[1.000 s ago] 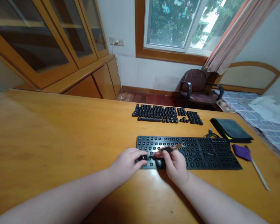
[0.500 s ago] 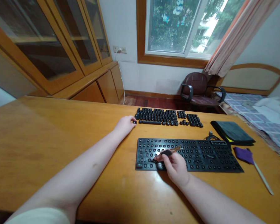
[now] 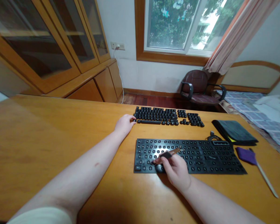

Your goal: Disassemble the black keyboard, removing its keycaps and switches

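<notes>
A black keyboard base with most keycaps taken off lies on the wooden table. One keycap sits at its lower left corner. My right hand rests on the keyboard's front edge, closed on a small brown and black puller tool; a dark keycap shows by its fingers. Behind the keyboard, several loose black keycaps are laid out in rows. My left hand reaches to the left end of those rows, fingers pinched on a small black keycap.
A black folded pouch and a coiled cable lie at the right. A purple-headed brush with a pale handle lies near the right edge. Beyond the table stand a brown chair, wooden cabinets and a bed.
My left hand left the keyboard's lower left with a keycap and moved up to the left end of the laid-out rows. The right hand stayed put with the tool.
</notes>
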